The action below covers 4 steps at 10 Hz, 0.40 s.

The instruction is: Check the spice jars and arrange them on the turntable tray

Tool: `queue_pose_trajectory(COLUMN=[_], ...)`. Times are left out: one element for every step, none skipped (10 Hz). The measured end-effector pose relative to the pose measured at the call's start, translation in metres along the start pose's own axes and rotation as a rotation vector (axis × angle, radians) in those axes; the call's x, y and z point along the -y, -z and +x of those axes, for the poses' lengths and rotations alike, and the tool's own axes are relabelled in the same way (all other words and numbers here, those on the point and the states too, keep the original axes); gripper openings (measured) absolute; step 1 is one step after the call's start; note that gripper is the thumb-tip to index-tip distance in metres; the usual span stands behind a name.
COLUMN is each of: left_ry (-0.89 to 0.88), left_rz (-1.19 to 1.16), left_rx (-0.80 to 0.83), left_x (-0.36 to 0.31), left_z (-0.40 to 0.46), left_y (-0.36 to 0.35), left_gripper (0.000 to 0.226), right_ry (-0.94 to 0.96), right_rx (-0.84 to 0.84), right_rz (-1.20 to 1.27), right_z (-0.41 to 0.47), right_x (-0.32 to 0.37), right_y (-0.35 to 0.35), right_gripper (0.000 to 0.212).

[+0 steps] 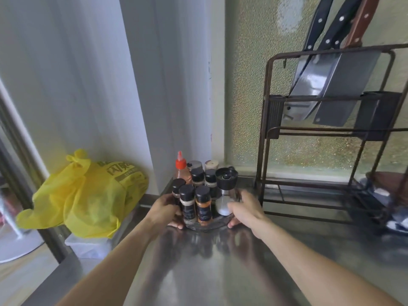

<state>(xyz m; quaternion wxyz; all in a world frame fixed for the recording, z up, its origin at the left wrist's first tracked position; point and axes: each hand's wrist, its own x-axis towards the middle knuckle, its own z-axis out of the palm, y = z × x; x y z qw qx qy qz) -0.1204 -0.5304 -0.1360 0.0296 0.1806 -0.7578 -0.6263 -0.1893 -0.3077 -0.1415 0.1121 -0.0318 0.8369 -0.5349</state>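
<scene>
1. Your left hand (164,209) and right hand (244,207) each curl around an opposite side of the tray (205,227), fingers closed on its rim.
2. The tray sits on the steel counter (209,272), tucked into the back corner near the wall (172,85).
3. To its right stands the knife rack (326,133); off the counter's left edge lies a yellow bag (88,195).
4. Open counter stretches toward you.
5. The jars (203,205) stand upright, caps up, crowded together; a grinder (225,191) stands at the right.
</scene>
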Motion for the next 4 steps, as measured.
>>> queue_pose_trajectory(left_ry=[0.026,0.056,0.068,-0.012], left_rz=[-0.009,-0.045,-0.063,0.139], left_rx=[0.002,0.019,-0.048,-0.236], left_x=[0.005,0.001,-0.005,-0.007], left_z=[0.001,-0.008,-0.030,-0.056], left_y=[0.002,0.000,-0.002,0.005], left_gripper=[0.049,0.045,0.029,0.038], right_ry=[-0.018,-0.036,-0.056,0.016], right_rx=[0.007,0.029,-0.004,-0.063], right_rz=[0.051,0.089,0.091,0.000], right_z=[0.001,-0.008,-0.024,-0.052], right_x=[-0.007,-0.002,0.000,-0.007], right_y=[-0.003,0.003,0.012,0.024], right_gripper=[0.038,0.038,0.057,0.065])
